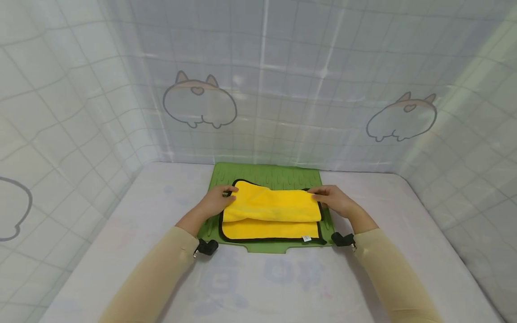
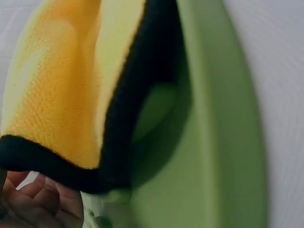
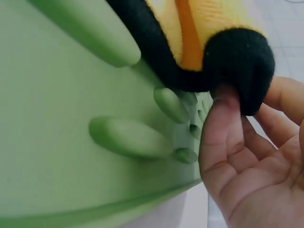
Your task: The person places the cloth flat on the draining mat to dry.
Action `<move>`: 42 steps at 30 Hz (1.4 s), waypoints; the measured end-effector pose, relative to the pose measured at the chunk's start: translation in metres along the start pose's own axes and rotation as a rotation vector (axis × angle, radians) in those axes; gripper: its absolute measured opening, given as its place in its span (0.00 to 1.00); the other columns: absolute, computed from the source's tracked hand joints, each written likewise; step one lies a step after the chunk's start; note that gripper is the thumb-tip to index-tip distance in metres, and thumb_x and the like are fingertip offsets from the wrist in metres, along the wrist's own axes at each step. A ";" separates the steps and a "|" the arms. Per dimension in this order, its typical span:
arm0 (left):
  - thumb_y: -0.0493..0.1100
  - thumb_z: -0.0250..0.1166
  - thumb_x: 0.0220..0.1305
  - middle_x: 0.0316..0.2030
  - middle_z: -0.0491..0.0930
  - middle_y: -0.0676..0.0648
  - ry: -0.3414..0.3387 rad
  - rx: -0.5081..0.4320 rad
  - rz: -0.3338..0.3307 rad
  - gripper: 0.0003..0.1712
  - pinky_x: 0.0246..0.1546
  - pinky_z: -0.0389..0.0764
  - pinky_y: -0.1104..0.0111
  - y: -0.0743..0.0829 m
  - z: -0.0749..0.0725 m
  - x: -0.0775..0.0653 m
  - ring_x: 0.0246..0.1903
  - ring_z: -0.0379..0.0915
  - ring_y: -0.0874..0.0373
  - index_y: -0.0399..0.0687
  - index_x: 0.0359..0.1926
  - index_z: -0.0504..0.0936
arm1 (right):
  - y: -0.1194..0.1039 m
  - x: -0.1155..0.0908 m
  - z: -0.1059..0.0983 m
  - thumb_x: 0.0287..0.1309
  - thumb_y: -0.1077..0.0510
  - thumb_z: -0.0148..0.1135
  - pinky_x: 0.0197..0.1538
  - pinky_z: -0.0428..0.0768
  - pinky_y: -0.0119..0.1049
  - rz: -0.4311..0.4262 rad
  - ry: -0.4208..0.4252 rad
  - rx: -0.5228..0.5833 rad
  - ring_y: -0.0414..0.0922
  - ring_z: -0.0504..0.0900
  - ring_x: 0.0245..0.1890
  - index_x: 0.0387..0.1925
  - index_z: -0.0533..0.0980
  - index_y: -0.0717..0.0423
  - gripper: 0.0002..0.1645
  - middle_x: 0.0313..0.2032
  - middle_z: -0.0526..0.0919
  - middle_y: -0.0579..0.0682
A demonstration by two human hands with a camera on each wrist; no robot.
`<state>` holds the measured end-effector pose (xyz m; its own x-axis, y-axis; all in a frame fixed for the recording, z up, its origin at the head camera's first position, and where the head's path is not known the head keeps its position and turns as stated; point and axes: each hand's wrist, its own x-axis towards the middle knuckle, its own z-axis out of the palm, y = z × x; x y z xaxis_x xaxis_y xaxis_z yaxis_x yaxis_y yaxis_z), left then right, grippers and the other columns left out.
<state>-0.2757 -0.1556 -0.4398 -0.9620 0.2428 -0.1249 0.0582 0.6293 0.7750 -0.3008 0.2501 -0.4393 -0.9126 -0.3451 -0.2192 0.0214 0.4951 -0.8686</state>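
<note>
Two hands on one yellow cloth point(image 1: 268, 204), folded over itself on top of a ridged green tray point(image 1: 282, 174), and the tray sits on a pale surface point(image 1: 258, 287). Taking the cloth as the clock with 12 pointing away from the person, the left hand point(image 1: 219, 199) is out around 10 and the right hand point(image 1: 334, 198) around 2. Both sets of fingers are pinched on the cloth's edges. The right one's easiest to read: thumb pressed on the black trim point(image 3: 240, 61) at a corner, other fingers tucked behind. On the left wrist view the grip is partly hidden by the cloth, but the head view shows thumb and fingers closed on that side.

My guess is they hold opposite sides so the top layer doesn't sag in the middle. That layer stops short of the bottom hem, so a strip of the under layer shows along 6, with a white label point(image 1: 306, 238) near 5. Tray's probably there as a base, its ridges showing toward 12 and a tab poking out at 6.
</note>
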 end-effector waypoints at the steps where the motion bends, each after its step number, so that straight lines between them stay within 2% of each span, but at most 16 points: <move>1: 0.42 0.58 0.75 0.67 0.70 0.39 0.011 0.007 -0.003 0.21 0.46 0.79 0.59 0.000 0.000 0.000 0.53 0.75 0.45 0.46 0.66 0.76 | 0.000 0.000 0.000 0.72 0.57 0.58 0.36 0.74 0.39 -0.010 0.015 -0.015 0.49 0.69 0.28 0.62 0.76 0.62 0.22 0.36 0.79 0.52; 3: 0.42 0.59 0.75 0.64 0.73 0.40 0.034 0.014 -0.013 0.21 0.38 0.77 0.62 0.000 0.000 0.000 0.43 0.76 0.49 0.48 0.65 0.77 | -0.001 -0.001 0.000 0.71 0.57 0.60 0.39 0.77 0.40 -0.020 0.046 -0.041 0.49 0.75 0.32 0.61 0.77 0.60 0.21 0.48 0.82 0.55; 5: 0.43 0.59 0.75 0.59 0.77 0.41 0.055 0.019 -0.013 0.21 0.32 0.75 0.65 0.001 0.000 0.000 0.34 0.73 0.52 0.49 0.65 0.77 | -0.001 -0.001 -0.001 0.70 0.57 0.62 0.43 0.80 0.41 -0.027 0.070 -0.063 0.50 0.79 0.40 0.61 0.78 0.58 0.21 0.59 0.79 0.56; 7: 0.43 0.60 0.74 0.50 0.81 0.42 0.073 0.029 -0.002 0.21 0.28 0.73 0.66 0.001 0.000 0.000 0.27 0.69 0.54 0.50 0.65 0.77 | -0.001 -0.001 -0.002 0.69 0.56 0.62 0.48 0.81 0.44 -0.032 0.086 -0.076 0.52 0.80 0.47 0.61 0.78 0.56 0.21 0.64 0.75 0.58; 9: 0.43 0.60 0.74 0.38 0.81 0.43 0.093 0.040 0.013 0.21 0.25 0.72 0.66 0.002 0.000 0.000 0.23 0.67 0.55 0.50 0.65 0.77 | -0.001 -0.001 -0.003 0.69 0.56 0.63 0.53 0.80 0.47 -0.041 0.102 -0.086 0.54 0.80 0.53 0.62 0.77 0.55 0.22 0.67 0.73 0.58; 12: 0.43 0.60 0.74 0.24 0.76 0.45 0.124 0.046 0.036 0.22 0.21 0.70 0.66 0.002 -0.002 0.001 0.19 0.64 0.56 0.50 0.66 0.76 | -0.002 0.000 -0.004 0.69 0.55 0.62 0.57 0.78 0.51 -0.056 0.132 -0.106 0.56 0.79 0.57 0.64 0.76 0.53 0.24 0.67 0.72 0.58; 16: 0.44 0.60 0.74 0.18 0.70 0.48 0.159 0.032 0.043 0.22 0.18 0.68 0.66 0.001 -0.004 0.005 0.15 0.61 0.56 0.51 0.66 0.76 | -0.004 0.001 -0.005 0.70 0.54 0.62 0.60 0.76 0.54 -0.058 0.188 -0.103 0.56 0.79 0.57 0.66 0.74 0.52 0.25 0.67 0.72 0.57; 24: 0.43 0.60 0.75 0.24 0.74 0.45 0.179 0.070 0.035 0.23 0.20 0.70 0.66 -0.001 -0.004 0.018 0.18 0.65 0.55 0.51 0.68 0.75 | -0.009 0.007 -0.006 0.71 0.55 0.60 0.60 0.76 0.56 -0.082 0.233 -0.101 0.58 0.79 0.57 0.68 0.72 0.53 0.27 0.69 0.69 0.57; 29: 0.42 0.59 0.75 0.44 0.79 0.41 0.186 0.100 0.039 0.24 0.22 0.70 0.66 0.001 -0.006 0.021 0.21 0.66 0.54 0.49 0.69 0.73 | -0.012 0.019 -0.007 0.72 0.55 0.59 0.53 0.80 0.51 -0.069 0.248 -0.138 0.56 0.80 0.53 0.69 0.72 0.52 0.26 0.70 0.68 0.57; 32: 0.41 0.58 0.75 0.59 0.75 0.40 0.181 0.120 0.046 0.25 0.24 0.72 0.66 0.004 -0.007 0.021 0.25 0.68 0.54 0.47 0.70 0.71 | -0.015 0.026 -0.008 0.72 0.55 0.59 0.42 0.80 0.45 -0.050 0.254 -0.157 0.55 0.80 0.46 0.69 0.72 0.50 0.26 0.67 0.72 0.58; 35: 0.40 0.58 0.75 0.67 0.70 0.39 0.166 0.153 0.040 0.27 0.27 0.73 0.65 0.008 -0.010 0.021 0.29 0.71 0.52 0.47 0.72 0.69 | -0.018 0.032 -0.010 0.72 0.56 0.59 0.36 0.76 0.43 -0.038 0.248 -0.163 0.53 0.79 0.40 0.69 0.72 0.49 0.26 0.65 0.73 0.58; 38: 0.40 0.59 0.75 0.70 0.66 0.39 0.140 0.189 0.026 0.28 0.30 0.75 0.65 0.013 -0.013 0.023 0.34 0.73 0.51 0.46 0.73 0.68 | -0.020 0.036 -0.012 0.72 0.57 0.58 0.35 0.76 0.43 -0.036 0.239 -0.159 0.52 0.79 0.39 0.69 0.72 0.49 0.26 0.67 0.71 0.58; 42: 0.39 0.60 0.74 0.71 0.64 0.37 0.095 0.250 0.017 0.30 0.33 0.78 0.63 0.020 -0.017 0.025 0.37 0.77 0.48 0.44 0.73 0.66 | -0.020 0.040 -0.013 0.73 0.58 0.57 0.39 0.78 0.45 -0.032 0.227 -0.150 0.53 0.79 0.42 0.70 0.71 0.50 0.26 0.71 0.66 0.58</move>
<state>-0.3033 -0.1492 -0.4171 -0.9804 0.1917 -0.0455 0.1270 0.7914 0.5980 -0.3430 0.2368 -0.4245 -0.9804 -0.1829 -0.0727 -0.0539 0.6050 -0.7944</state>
